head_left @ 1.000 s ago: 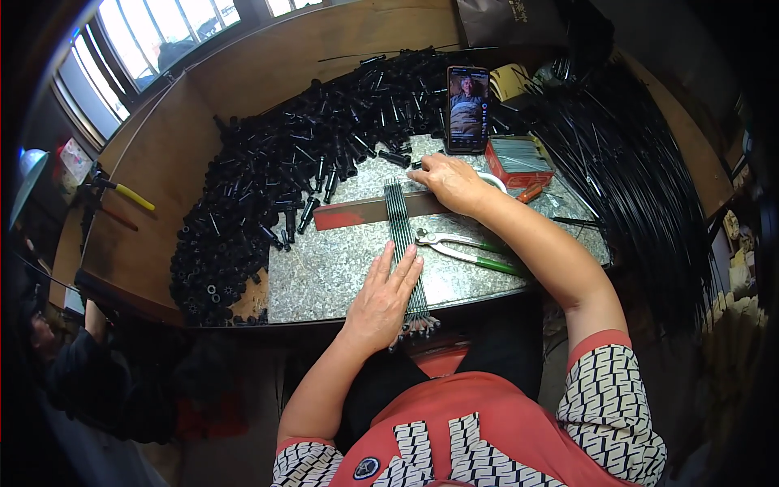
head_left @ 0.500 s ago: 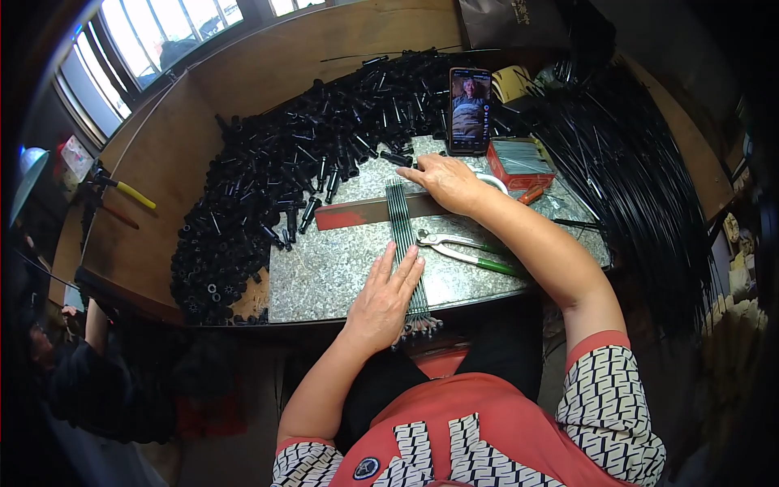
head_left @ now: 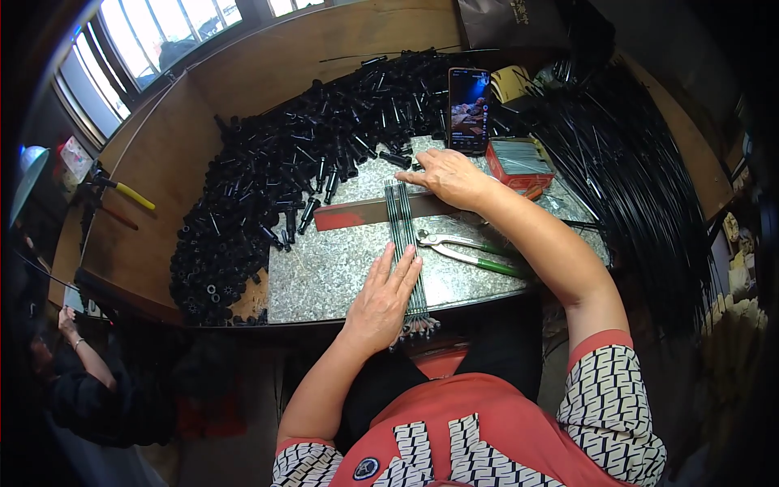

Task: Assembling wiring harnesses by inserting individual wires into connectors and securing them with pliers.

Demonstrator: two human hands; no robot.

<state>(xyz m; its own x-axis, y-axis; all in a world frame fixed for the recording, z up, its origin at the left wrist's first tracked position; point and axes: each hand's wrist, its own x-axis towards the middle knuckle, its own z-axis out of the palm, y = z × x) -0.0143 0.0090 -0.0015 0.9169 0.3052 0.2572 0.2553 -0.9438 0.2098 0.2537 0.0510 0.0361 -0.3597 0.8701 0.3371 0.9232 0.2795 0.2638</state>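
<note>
Squaring up the rod bundle (head_left: pixel 403 243) on the stone surface (head_left: pixel 324 276) — left hand (head_left: pixel 381 296) flat, right hand (head_left: pixel 450 177) open at far ends; next, likely pliers (head_left: pixel 462 247).

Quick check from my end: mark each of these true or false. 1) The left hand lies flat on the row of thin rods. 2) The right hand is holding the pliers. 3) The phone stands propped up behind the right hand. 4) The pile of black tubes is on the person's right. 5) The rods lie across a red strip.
1) True: the left hand lies flat on the row of thin rods.
2) False: the right hand rests at the rods' far end; the pliers lie untouched on the stone slab.
3) True: the phone stands upright there.
4) False: the pile of black tubes is on the left.
5) True: they cross the red strip.
</note>
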